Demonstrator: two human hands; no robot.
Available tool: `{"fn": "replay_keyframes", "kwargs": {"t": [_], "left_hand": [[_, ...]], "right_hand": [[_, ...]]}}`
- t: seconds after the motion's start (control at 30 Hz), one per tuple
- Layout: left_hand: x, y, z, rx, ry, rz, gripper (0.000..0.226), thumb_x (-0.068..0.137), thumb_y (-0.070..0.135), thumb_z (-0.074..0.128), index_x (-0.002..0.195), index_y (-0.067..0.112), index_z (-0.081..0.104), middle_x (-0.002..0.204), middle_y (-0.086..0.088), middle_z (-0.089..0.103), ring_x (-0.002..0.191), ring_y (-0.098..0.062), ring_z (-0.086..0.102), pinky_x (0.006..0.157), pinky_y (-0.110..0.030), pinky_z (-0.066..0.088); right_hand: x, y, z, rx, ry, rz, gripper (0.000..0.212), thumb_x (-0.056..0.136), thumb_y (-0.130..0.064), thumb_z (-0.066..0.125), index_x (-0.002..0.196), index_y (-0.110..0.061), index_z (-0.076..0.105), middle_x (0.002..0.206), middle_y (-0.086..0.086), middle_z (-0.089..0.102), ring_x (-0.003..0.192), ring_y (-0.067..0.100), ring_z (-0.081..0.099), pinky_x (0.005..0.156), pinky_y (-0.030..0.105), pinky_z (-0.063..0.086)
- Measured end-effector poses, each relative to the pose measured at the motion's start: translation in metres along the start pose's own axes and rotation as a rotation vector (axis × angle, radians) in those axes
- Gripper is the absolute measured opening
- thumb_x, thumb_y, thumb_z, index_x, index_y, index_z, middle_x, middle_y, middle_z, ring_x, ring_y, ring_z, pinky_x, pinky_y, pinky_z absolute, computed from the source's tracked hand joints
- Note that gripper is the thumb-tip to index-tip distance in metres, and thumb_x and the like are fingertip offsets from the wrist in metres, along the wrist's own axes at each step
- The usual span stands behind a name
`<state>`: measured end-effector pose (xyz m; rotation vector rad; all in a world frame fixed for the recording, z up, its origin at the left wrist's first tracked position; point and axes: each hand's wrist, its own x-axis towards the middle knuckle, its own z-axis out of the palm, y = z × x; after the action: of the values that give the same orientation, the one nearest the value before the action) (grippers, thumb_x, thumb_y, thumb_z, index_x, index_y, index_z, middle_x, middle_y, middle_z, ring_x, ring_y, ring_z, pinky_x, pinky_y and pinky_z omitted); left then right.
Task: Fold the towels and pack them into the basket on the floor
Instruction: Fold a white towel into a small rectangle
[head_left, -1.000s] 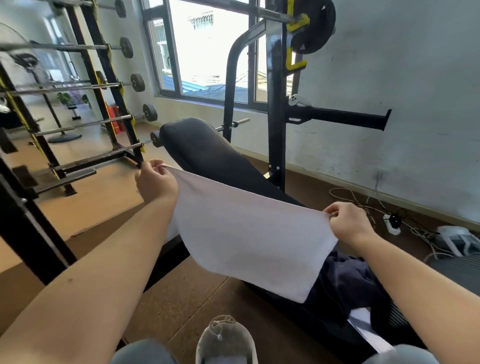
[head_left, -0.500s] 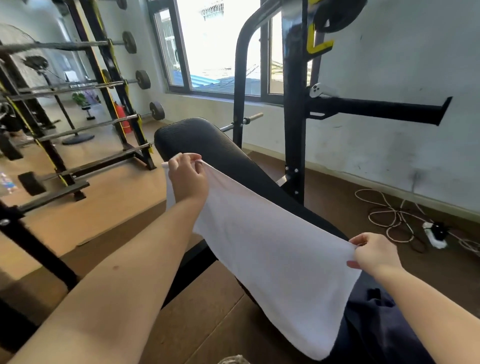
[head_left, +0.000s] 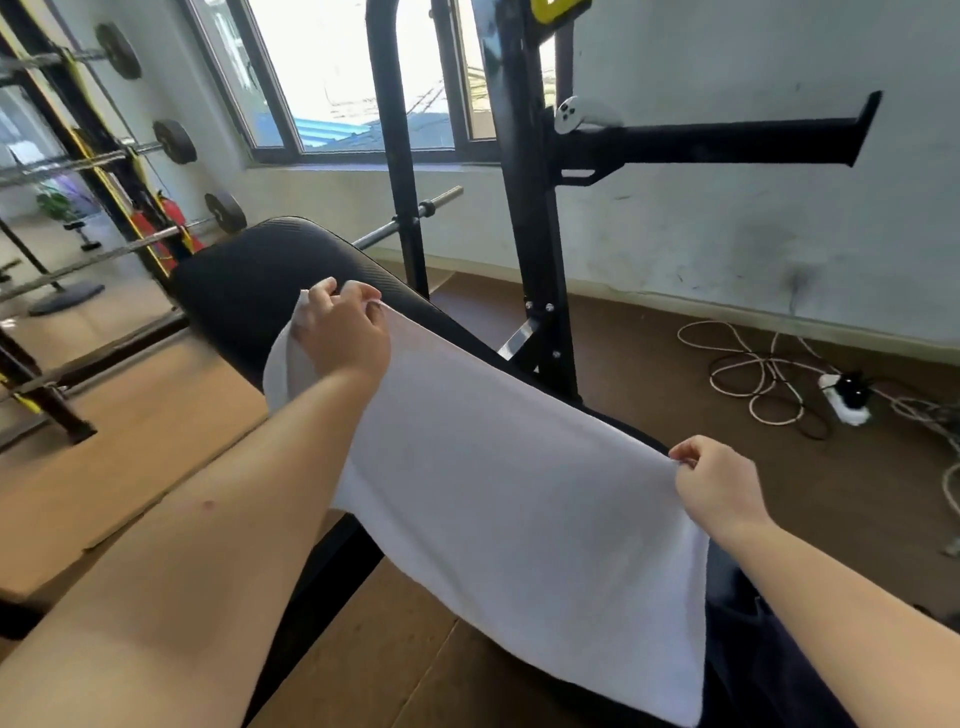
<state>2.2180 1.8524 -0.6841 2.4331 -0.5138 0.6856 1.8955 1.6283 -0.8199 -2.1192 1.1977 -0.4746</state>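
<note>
A white towel (head_left: 519, 493) is stretched out over the black weight bench (head_left: 244, 280). My left hand (head_left: 340, 332) grips its far corner above the bench's padded end. My right hand (head_left: 719, 483) pinches the near corner on the right side. The towel's lower edge hangs down toward the floor. A dark blue cloth (head_left: 769, 660) lies on the bench under my right arm. No basket is in view.
The bench's black upright frame (head_left: 530, 208) and side arm (head_left: 727, 140) stand right behind the towel. Barbell racks (head_left: 104, 171) line the left side. Cables and a power strip (head_left: 847, 400) lie on the brown floor at right, below the wall.
Both hands carried the towel forward and lower over the bench, still stretched between them. The view tilted up, so my shoe is out of sight.
</note>
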Motion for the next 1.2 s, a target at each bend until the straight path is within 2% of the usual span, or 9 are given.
{"fn": "replay_keyframes", "kwargs": {"t": [0.1,0.2,0.33,0.43,0.57,0.7,1.03,1.13,1.2], "left_hand": [[0.003,0.006,0.007,0.104,-0.105,0.001,0.021,0.098,0.030,0.059,0.116,0.031,0.070,0.158,-0.014,0.036,0.146,-0.037,0.031,0.118,-0.059,0.024],[-0.004,0.011,0.005,0.218,-0.175,0.058,0.035,0.095,0.025,0.064,0.129,0.030,0.057,0.167,-0.015,0.012,0.150,-0.043,0.020,0.112,-0.067,0.023],[-0.033,0.007,-0.007,0.327,-0.130,0.145,0.042,0.093,0.028,0.066,0.132,0.025,0.051,0.155,-0.018,0.026,0.144,-0.044,0.029,0.106,-0.070,0.033],[-0.053,0.010,-0.012,0.493,-0.313,0.096,0.054,0.095,0.054,0.050,0.142,0.029,0.045,0.154,-0.014,0.029,0.146,-0.043,0.026,0.110,-0.073,0.025],[-0.048,-0.002,-0.009,0.617,-0.487,0.079,0.083,0.086,0.085,0.015,0.158,0.045,0.005,0.170,-0.004,-0.006,0.154,-0.041,-0.009,0.111,-0.079,0.006],[-0.028,-0.005,-0.004,0.677,-0.534,0.084,0.102,0.063,0.100,-0.006,0.154,0.054,-0.013,0.167,0.002,-0.026,0.151,-0.044,-0.020,0.109,-0.081,-0.003],[0.012,0.007,0.016,0.696,-0.573,0.282,0.094,0.074,0.097,0.004,0.156,0.053,-0.005,0.170,0.002,-0.018,0.154,-0.040,-0.017,0.108,-0.081,-0.002],[0.002,0.008,0.012,0.539,-0.444,0.297,0.071,0.095,0.072,0.032,0.157,0.040,0.026,0.170,-0.007,0.010,0.156,-0.036,0.003,0.115,-0.075,0.003],[-0.015,0.006,0.003,0.420,-0.285,0.315,0.055,0.097,0.050,0.050,0.146,0.026,0.049,0.158,-0.014,0.035,0.148,-0.037,0.025,0.116,-0.066,0.017]], "right_hand": [[0.005,0.007,0.014,-0.033,-0.019,-0.034,0.032,0.095,-0.009,0.060,0.127,-0.006,0.065,0.127,0.021,0.061,0.117,0.036,0.055,0.094,0.038,0.043],[0.001,0.009,0.024,-0.127,0.017,-0.040,0.048,0.097,-0.019,0.061,0.144,-0.012,0.050,0.157,0.026,0.031,0.149,0.043,0.021,0.117,0.053,0.026],[-0.017,-0.009,0.033,-0.214,0.011,-0.295,0.054,0.097,-0.040,0.057,0.146,-0.021,0.048,0.164,0.018,0.025,0.154,0.039,0.012,0.116,0.057,0.027],[-0.021,-0.018,0.045,-0.306,-0.209,-0.323,0.066,0.099,-0.064,0.043,0.157,-0.038,0.028,0.172,0.004,0.003,0.158,0.030,-0.005,0.120,0.064,0.013],[-0.020,-0.015,0.053,-0.303,-0.349,-0.216,0.077,0.089,-0.085,0.023,0.155,-0.057,-0.005,0.170,-0.010,-0.019,0.155,0.023,-0.023,0.115,0.074,-0.005],[-0.019,-0.007,0.056,-0.280,-0.316,-0.162,0.085,0.080,-0.094,0.018,0.151,-0.061,-0.013,0.167,-0.017,-0.025,0.153,0.020,-0.031,0.112,0.076,-0.012],[-0.013,-0.006,0.061,-0.251,-0.278,-0.074,0.092,0.074,-0.098,0.011,0.153,-0.058,-0.014,0.168,-0.014,-0.024,0.153,0.022,-0.030,0.111,0.078,-0.012],[-0.018,-0.008,0.060,-0.277,-0.259,-0.056,0.092,0.079,-0.094,0.010,0.157,-0.050,-0.012,0.169,-0.005,-0.023,0.153,0.027,-0.030,0.112,0.076,-0.012],[-0.026,-0.011,0.059,-0.291,-0.210,-0.138,0.088,0.087,-0.087,0.014,0.160,-0.043,-0.006,0.170,0.000,-0.020,0.153,0.027,-0.029,0.116,0.072,-0.011]]}}
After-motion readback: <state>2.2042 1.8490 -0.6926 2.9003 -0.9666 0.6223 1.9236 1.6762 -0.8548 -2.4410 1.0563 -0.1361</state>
